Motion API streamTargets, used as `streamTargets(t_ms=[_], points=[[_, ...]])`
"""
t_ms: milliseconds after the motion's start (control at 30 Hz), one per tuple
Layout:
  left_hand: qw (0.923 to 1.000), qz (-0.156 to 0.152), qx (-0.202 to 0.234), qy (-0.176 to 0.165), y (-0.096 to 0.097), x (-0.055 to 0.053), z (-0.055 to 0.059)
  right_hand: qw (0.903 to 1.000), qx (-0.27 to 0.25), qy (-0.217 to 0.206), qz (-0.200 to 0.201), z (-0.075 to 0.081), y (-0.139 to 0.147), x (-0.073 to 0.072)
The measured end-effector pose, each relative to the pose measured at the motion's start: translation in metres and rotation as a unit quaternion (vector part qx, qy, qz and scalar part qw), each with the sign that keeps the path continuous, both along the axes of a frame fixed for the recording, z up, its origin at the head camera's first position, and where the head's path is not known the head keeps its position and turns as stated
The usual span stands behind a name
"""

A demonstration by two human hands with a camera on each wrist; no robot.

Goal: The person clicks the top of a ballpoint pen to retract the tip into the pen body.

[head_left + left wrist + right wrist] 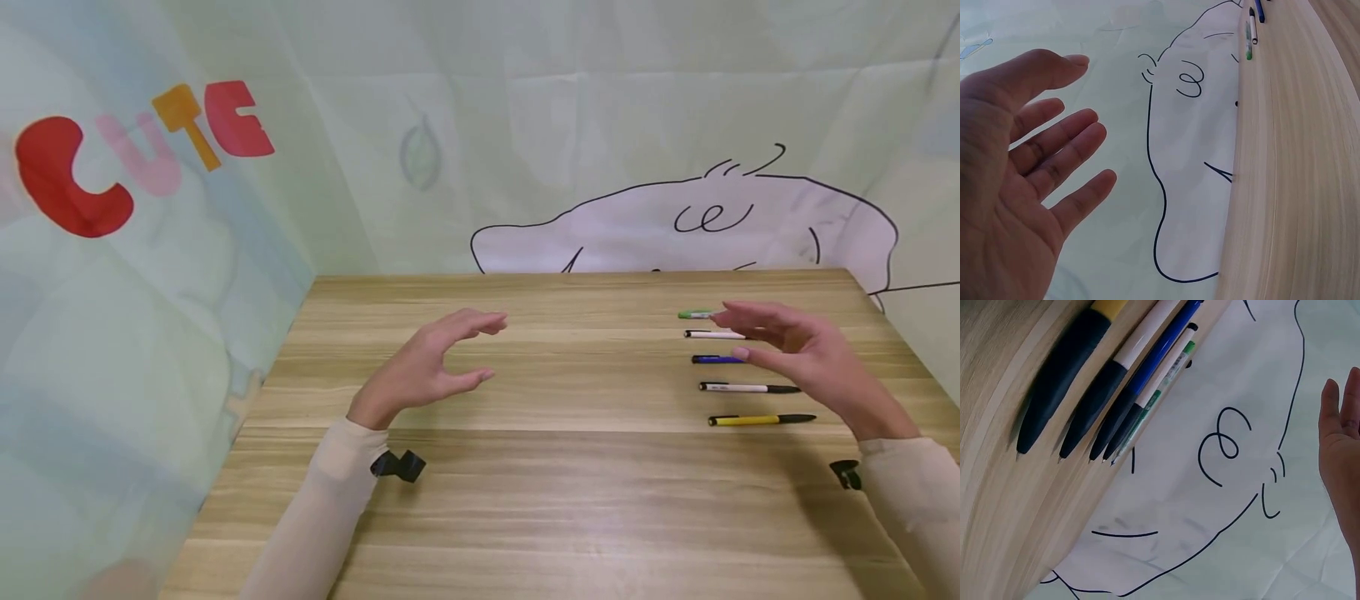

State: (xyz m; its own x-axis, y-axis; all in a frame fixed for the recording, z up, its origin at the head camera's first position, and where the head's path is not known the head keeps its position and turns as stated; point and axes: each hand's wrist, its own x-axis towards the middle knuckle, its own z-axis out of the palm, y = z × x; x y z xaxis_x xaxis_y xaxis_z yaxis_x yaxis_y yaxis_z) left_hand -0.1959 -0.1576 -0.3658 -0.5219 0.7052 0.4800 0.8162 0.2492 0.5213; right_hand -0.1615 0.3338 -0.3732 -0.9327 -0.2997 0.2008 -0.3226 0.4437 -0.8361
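Several pens lie in a column on the wooden table (570, 500), at its right side in the head view. Farthest back is a green pen (693, 315), then a white pen (708, 334), a blue pen (711, 359), another white pen (742, 387) and, nearest, a yellow pen (753, 420) with a black grip. My right hand (813, 354) hovers over their right ends, fingers loosely bent and thumb apart, partly covering the rear pens. On the left, my left hand (431, 362) is held above bare wood, its fingers spread and relaxed. Neither hand holds anything.
A pale printed cloth (405, 192) hangs behind the table and along its left side. It carries coloured letters (180, 108) and a line-drawn animal figure (622, 233). Black wrist mounts (408, 467) stick out from the sleeves.
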Motion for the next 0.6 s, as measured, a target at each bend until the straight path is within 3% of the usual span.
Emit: streamTargets(t_ms=[267,600], points=[[1.0000,0.000,-0.002,-0.001,0.001,-0.001,0.002,0.9998,0.013,0.002,-0.015,-0.002,0.009,-0.007],[0.9999,0.004,-0.004,-0.009,-0.001,0.001,0.002,0.9999,-0.012,-0.011,0.002,-0.007,0.015,-0.015]])
